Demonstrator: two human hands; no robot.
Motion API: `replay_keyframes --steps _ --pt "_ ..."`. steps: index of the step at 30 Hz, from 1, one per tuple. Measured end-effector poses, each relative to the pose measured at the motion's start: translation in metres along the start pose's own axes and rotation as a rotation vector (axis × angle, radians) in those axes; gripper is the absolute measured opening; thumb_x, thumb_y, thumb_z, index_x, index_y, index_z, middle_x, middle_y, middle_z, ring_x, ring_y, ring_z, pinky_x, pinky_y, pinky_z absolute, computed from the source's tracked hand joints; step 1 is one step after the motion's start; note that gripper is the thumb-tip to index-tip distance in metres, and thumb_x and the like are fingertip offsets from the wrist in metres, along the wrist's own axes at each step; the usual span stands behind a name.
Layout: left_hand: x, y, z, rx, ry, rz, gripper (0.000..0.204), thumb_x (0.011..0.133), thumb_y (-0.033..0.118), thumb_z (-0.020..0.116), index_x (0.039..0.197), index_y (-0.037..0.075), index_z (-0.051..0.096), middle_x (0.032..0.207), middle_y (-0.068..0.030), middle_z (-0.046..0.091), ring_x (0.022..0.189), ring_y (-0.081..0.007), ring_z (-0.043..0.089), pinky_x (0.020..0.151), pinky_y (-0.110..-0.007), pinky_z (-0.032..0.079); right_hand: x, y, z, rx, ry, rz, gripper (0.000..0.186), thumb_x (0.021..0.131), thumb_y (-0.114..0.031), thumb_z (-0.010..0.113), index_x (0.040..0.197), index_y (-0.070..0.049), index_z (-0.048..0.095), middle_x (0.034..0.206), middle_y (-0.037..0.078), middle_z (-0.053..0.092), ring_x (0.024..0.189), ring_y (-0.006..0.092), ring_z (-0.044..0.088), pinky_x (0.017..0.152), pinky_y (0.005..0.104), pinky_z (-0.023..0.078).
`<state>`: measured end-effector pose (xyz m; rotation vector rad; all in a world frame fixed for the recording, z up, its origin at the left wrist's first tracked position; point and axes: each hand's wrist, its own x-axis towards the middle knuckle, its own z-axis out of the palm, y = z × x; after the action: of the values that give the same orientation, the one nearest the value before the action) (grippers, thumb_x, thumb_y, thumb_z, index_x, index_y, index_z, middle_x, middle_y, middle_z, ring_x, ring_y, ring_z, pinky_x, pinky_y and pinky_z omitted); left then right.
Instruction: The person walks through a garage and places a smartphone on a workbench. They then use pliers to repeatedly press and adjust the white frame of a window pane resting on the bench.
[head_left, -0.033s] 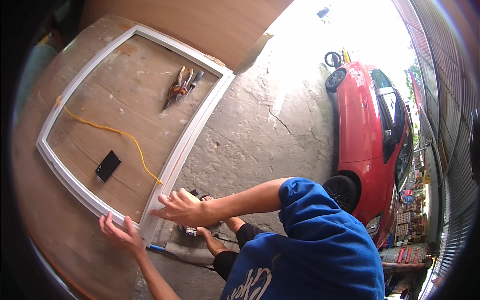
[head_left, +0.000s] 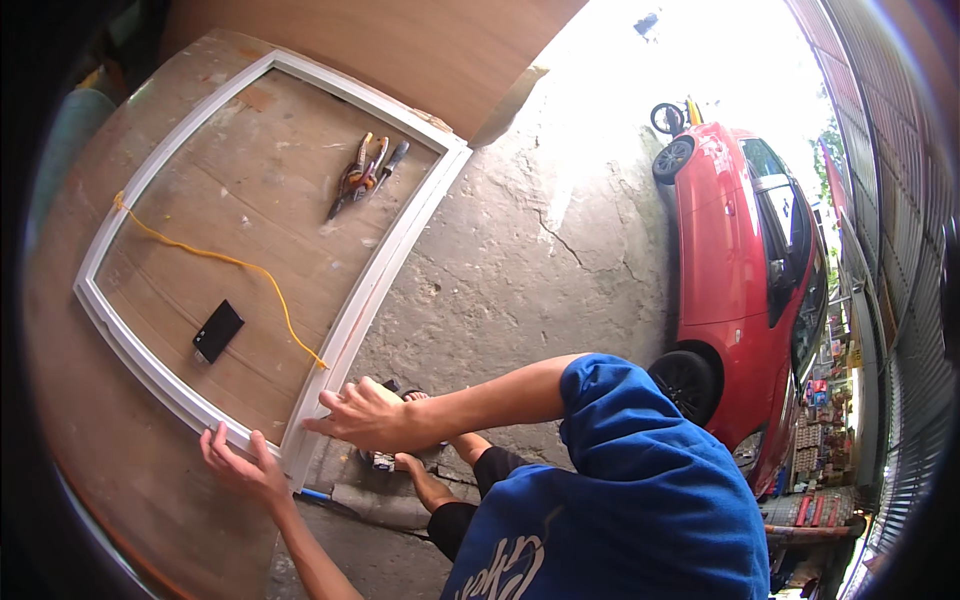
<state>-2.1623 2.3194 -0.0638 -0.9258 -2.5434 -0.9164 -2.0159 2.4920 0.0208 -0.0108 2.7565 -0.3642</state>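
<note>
A white rectangular frame [head_left: 408, 240], like a window or door frame, lies flat on a worn brown work surface. My left hand [head_left: 248, 468] rests at its near edge, fingers spread and fingertips touching the rail. Around the near right corner, my right hand [head_left: 365, 415] is closed, thumb and bent fingers against the frame; its palm side is hidden. A thin yellow cord [head_left: 245, 264] crosses the opening from the left rail to the right one. Inside the opening lie a black phone-like slab [head_left: 218, 332] and some pliers-like hand tools [head_left: 356, 182] with orange and dark handles.
The brown work surface [head_left: 110, 440] extends left of the frame, and a large brown panel [head_left: 400, 50] stands behind it. Cracked concrete floor [head_left: 520, 250] lies to the right, with a red car [head_left: 715, 250] parked there. A blue thin piece [head_left: 315, 495] sticks out below the near corner.
</note>
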Motion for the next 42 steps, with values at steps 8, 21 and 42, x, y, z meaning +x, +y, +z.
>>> replay_keyframes --steps 8,21,42 --pt "-0.004 0.011 0.001 0.056 0.001 -0.021 0.041 0.078 0.020 0.064 0.115 0.007 0.051 0.125 -0.0173 0.046 0.114 -0.0362 0.046 0.092 -0.048 0.037 -0.004 0.015 0.017 -0.054 0.159 -0.169 0.052 0.084 -0.018 0.050 0.134 -0.008 0.042 0.089 0.013 0.057 0.062 0.0212 0.064 0.048 0.0334 0.048" --pt "-0.002 0.006 0.008 0.002 0.010 -0.026 0.043 0.078 0.031 0.063 0.112 0.007 0.054 0.121 -0.0193 0.048 0.108 -0.0354 0.049 0.090 -0.047 0.038 -0.007 0.031 0.049 0.025 0.241 -0.161 0.069 0.078 -0.016 0.056 0.143 -0.024 0.031 0.082 0.009 0.051 0.057 0.0203 0.061 0.043 0.0335 0.050" --pt "0.002 0.013 0.001 -0.145 0.036 -0.142 0.047 0.073 0.031 0.071 0.109 0.005 0.057 0.121 -0.0173 0.048 0.111 -0.0342 0.046 0.093 -0.047 0.036 0.085 0.174 -0.051 0.342 0.563 0.150 0.045 0.080 -0.004 0.053 0.124 -0.001 0.052 0.091 0.020 0.057 0.086 0.0353 0.057 0.078 0.0397 0.044"
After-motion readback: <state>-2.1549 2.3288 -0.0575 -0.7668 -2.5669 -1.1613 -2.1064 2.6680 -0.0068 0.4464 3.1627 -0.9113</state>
